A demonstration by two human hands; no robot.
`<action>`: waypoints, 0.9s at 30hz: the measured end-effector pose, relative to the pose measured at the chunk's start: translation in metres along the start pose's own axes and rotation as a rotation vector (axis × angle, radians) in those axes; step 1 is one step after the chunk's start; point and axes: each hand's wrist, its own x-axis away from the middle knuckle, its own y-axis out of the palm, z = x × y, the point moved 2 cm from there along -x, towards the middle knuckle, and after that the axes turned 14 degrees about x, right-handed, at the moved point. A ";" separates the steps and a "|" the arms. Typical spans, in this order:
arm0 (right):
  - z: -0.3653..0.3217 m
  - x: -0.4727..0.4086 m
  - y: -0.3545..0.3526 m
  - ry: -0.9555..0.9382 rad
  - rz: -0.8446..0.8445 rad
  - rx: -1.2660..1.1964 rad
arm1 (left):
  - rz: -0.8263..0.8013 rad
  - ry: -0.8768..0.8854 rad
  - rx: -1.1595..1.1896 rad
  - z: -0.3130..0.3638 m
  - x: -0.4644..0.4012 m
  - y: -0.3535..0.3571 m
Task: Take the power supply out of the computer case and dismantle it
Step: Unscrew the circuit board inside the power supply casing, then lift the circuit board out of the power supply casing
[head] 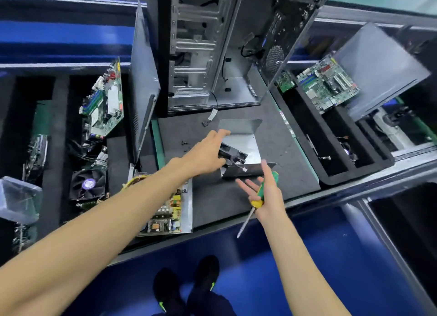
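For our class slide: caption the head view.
Left hand reaches the fan in the metal housing; right hand holds a screwdriver.

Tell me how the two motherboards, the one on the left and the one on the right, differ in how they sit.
The left motherboard stands nearly on edge in its black foam slot, while the right motherboard lies much flatter, face up. The left motherboard sits beside the leaning grey side panel; the right motherboard rests against another grey panel. Both are green boards, out of the computer case, and neither hand touches them.

Blue floor (pixel 283 268) beneath dark workbench (pixel 236 197)
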 end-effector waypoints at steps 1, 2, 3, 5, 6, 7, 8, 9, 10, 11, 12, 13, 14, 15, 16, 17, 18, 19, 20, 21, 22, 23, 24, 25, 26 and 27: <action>-0.003 -0.004 0.005 0.024 -0.008 0.009 | -0.014 -0.003 -0.018 -0.002 -0.006 0.004; -0.007 -0.008 0.009 0.038 -0.013 0.011 | -0.020 -0.001 -0.025 -0.004 -0.011 0.006; -0.010 -0.012 0.012 0.045 -0.011 0.004 | -0.010 0.008 -0.021 -0.006 -0.015 0.008; -0.015 -0.020 0.013 0.045 0.008 -0.007 | 0.055 0.026 -0.010 -0.010 -0.018 0.009; -0.016 -0.024 0.012 0.035 0.019 -0.002 | 0.091 0.032 -0.004 -0.012 -0.019 0.008; -0.018 -0.027 0.010 0.023 0.032 0.007 | 0.126 0.037 0.006 -0.013 -0.020 0.008; -0.020 -0.031 0.008 0.012 0.041 0.011 | 0.165 0.040 0.025 -0.014 -0.022 0.007; -0.023 -0.035 0.006 0.000 0.047 0.003 | 0.205 0.042 0.063 -0.014 -0.023 0.005; -0.027 -0.039 0.003 -0.015 0.055 -0.017 | 0.241 0.042 0.120 -0.014 -0.025 0.003; -0.032 -0.044 -0.001 -0.032 0.066 -0.047 | 0.268 0.045 0.185 -0.013 -0.028 0.000; -0.040 -0.050 -0.005 -0.051 0.078 -0.075 | 0.286 0.051 0.243 -0.011 -0.030 -0.004; -0.049 -0.056 -0.009 -0.067 0.086 -0.096 | 0.296 0.055 0.280 -0.008 -0.033 -0.007; -0.059 -0.062 -0.014 -0.079 0.093 -0.103 | 0.304 0.058 0.296 -0.006 -0.035 -0.010; -0.070 -0.067 -0.018 -0.080 0.102 -0.092 | 0.307 0.058 0.303 -0.003 -0.038 -0.012; -0.079 -0.072 -0.022 -0.069 0.112 -0.060 | 0.306 0.054 0.310 -0.001 -0.042 -0.014; -0.086 -0.077 -0.024 -0.057 0.121 -0.017 | 0.304 0.047 0.322 0.002 -0.046 -0.015; -0.091 -0.082 -0.025 -0.050 0.131 0.020 | 0.300 0.037 0.340 0.004 -0.049 -0.016; -0.095 -0.087 -0.025 -0.047 0.138 0.042 | 0.295 0.026 0.361 0.006 -0.054 -0.015; -0.096 -0.090 -0.024 -0.040 0.137 0.048 | 0.285 0.016 0.381 0.009 -0.059 -0.014; -0.096 -0.092 -0.022 -0.032 0.126 0.046 | 0.269 0.009 0.396 0.011 -0.064 -0.013; -0.096 -0.094 -0.020 -0.026 0.114 0.043 | 0.249 0.004 0.406 0.014 -0.070 -0.010; -0.095 -0.094 -0.019 -0.022 0.104 0.044 | 0.228 -0.001 0.409 0.017 -0.077 -0.008; -0.094 -0.095 -0.019 -0.019 0.099 0.052 | 0.208 -0.010 0.407 0.020 -0.083 -0.004; -0.093 -0.095 -0.019 -0.017 0.099 0.062 | 0.191 -0.024 0.402 0.023 -0.090 0.000; -0.092 -0.096 -0.019 -0.019 0.103 0.075 | 0.176 -0.041 0.397 0.026 -0.095 0.005; -0.091 -0.095 -0.019 -0.027 0.106 0.086 | 0.160 -0.058 0.393 0.029 -0.100 0.010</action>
